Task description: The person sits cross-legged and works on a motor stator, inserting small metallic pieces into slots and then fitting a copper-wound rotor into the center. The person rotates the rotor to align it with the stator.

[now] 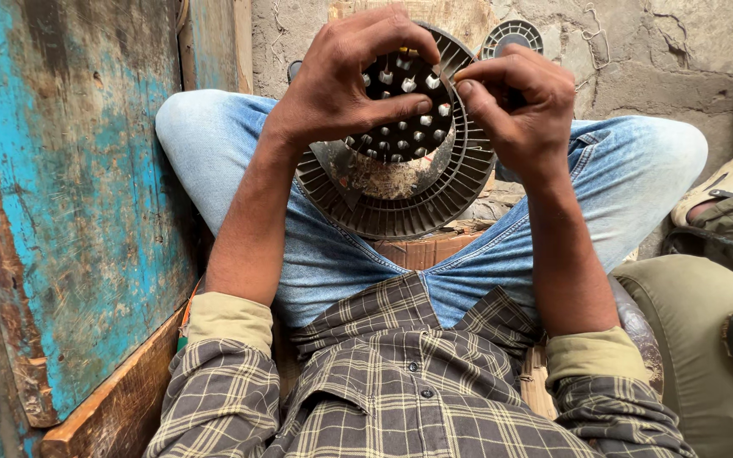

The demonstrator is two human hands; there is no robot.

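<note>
Closest to me, the plaid shirt (400,390); beyond, between my knees, the round grey finned metal disc with studded dark plate (400,161). It looks stiff, fairly heavy, sharp-ribbed: hold the rim. Left hand (341,85) clamps its top; right hand (523,106) pinches something small I cannot make out.

finned disc (400,203) between knees, second disc (512,36) behind

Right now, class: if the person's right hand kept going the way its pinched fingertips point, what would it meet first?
The right hand points leftward at the round perforated plate studded with small metal pieces, inside the finned circular housing. It would likely meet that plate first, at its right edge, though depth is unclear.
</note>
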